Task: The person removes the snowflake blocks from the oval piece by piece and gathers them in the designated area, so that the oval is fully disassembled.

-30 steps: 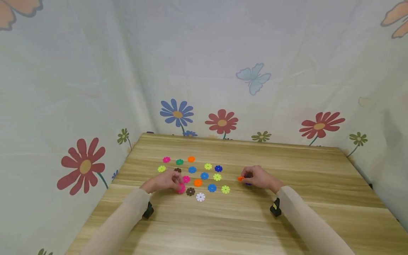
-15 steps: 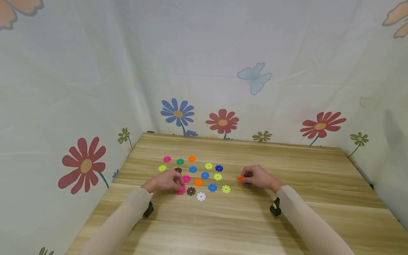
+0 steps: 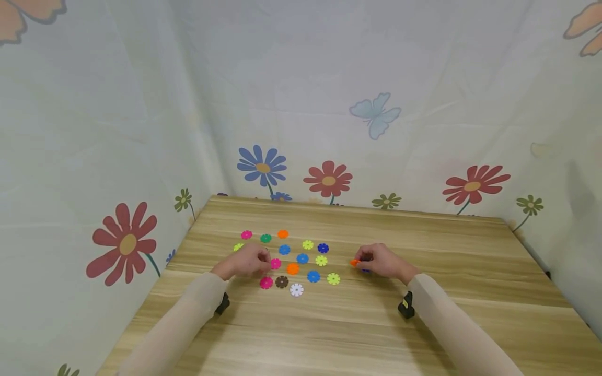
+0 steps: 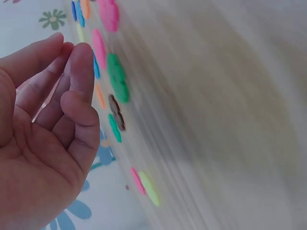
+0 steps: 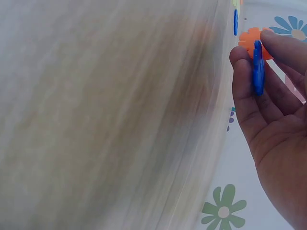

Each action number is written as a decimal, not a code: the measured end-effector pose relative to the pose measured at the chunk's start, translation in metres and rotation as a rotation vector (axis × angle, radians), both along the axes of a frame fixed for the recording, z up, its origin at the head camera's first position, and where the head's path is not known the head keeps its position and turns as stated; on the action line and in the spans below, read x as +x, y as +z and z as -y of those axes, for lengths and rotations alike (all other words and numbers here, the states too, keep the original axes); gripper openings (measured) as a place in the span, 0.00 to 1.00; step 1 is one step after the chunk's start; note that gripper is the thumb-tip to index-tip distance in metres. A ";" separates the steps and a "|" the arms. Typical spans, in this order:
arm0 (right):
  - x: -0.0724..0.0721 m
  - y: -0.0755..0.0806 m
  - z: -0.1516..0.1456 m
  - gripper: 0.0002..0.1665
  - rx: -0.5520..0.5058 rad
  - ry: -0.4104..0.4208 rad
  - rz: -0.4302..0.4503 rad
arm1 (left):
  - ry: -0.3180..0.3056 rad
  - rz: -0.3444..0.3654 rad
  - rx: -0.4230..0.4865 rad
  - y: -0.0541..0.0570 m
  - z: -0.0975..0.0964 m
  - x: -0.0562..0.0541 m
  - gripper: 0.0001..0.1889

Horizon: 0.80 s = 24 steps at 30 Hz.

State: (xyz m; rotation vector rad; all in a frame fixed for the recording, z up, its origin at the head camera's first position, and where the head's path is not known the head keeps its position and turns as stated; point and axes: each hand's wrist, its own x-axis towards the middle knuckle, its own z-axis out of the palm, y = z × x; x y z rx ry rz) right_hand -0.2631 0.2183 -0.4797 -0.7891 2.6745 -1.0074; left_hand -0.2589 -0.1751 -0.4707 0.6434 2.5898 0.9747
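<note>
My left hand (image 3: 246,259) hovers over the left part of a spread of flower-shaped interlocking discs, fingers loosely bent. The left wrist view shows no disc between its fingers (image 4: 81,72). Just in front of it lies a pink disc (image 3: 266,282), beside a brown disc (image 3: 281,282). Another pink disc (image 3: 275,264) is right at its fingertips. To the right, my right hand (image 3: 383,261) pinches an orange disc (image 5: 249,40) with a blue disc (image 5: 258,72) set crosswise against it. The blue one stands edge-on to the right wrist camera.
Several more discs lie flat on the wooden table (image 3: 301,334), among them a white disc (image 3: 297,290), a green disc (image 3: 265,238) and a dark blue disc (image 3: 323,248). A flower-printed cloth (image 3: 301,104) hangs behind and beside the table.
My left hand has let go of the front pink disc and moved away from me, now covering the brown disc farther back. The right hand keeps its hold and place.
</note>
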 end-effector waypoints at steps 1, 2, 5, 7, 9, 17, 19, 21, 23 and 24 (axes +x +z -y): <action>0.000 0.000 0.000 0.04 0.001 0.001 -0.002 | -0.006 0.000 0.004 0.001 -0.003 -0.001 0.05; 0.000 0.000 0.000 0.04 0.002 0.003 -0.004 | -0.007 0.006 0.010 0.001 -0.007 -0.002 0.05; 0.000 0.000 0.001 0.04 -0.002 0.008 -0.013 | -0.025 0.011 0.027 0.001 -0.021 -0.005 0.05; -0.001 0.001 0.001 0.03 -0.007 0.006 -0.015 | -0.040 0.013 0.035 0.000 -0.031 -0.006 0.05; -0.001 0.001 0.002 0.03 -0.008 0.001 -0.020 | -0.050 0.003 0.040 -0.001 -0.041 -0.008 0.05; -0.001 0.001 0.005 0.03 -0.027 0.001 -0.018 | -0.079 0.028 0.102 0.001 -0.080 -0.008 0.05; 0.000 0.001 0.006 0.03 -0.039 0.006 -0.011 | -0.081 0.040 0.115 0.001 -0.087 -0.008 0.05; 0.000 0.001 0.007 0.03 -0.045 0.008 -0.008 | -0.082 0.053 0.129 0.000 -0.095 -0.008 0.05; -0.001 -0.001 0.007 0.03 -0.044 0.009 -0.013 | -0.077 0.068 0.142 -0.001 -0.103 -0.009 0.05; -0.001 -0.001 0.007 0.03 -0.043 0.008 -0.015 | -0.074 0.072 0.150 -0.002 -0.107 -0.010 0.05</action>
